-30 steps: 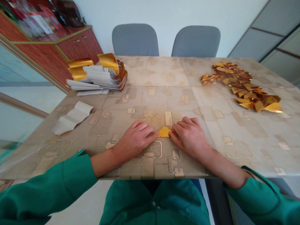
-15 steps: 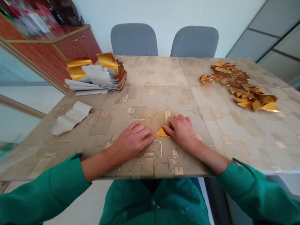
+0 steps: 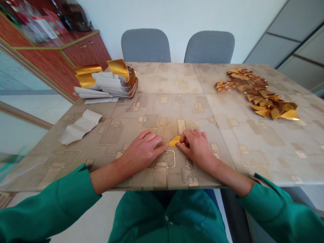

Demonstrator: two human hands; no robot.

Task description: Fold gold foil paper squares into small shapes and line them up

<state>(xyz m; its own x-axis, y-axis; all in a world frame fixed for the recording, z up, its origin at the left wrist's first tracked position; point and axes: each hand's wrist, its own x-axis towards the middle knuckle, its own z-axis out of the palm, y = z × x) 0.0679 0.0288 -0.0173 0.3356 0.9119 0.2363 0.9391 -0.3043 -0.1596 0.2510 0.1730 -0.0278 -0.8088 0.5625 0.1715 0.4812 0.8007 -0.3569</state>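
Note:
A small piece of folded gold paper [image 3: 173, 141] lies on the table in front of me, its right part hidden under my fingers. My right hand [image 3: 196, 145] pinches it between thumb and curled fingers. At its pointed left corner, my left hand [image 3: 145, 148] holds the tip with the thumb, the other fingers bent down close to the tabletop. Over to the right sits a heap of folded gold paper pieces [image 3: 263, 92]. On the far left stands a stack of gold and white paper sheets [image 3: 111, 82], bent and standing partly upright.
A creased pale sheet [image 3: 81, 127] lies near the left side of the patterned table [image 3: 217, 168]. Two grey chairs [image 3: 146, 45] stand behind the table against the wall. A reddish wooden cabinet [image 3: 84, 50] with things on top is at the far left.
My right fingers have shifted on the gold paper, and its top edge now looks folded over and flatter. My left hand stays at the left corner. The view has moved slightly.

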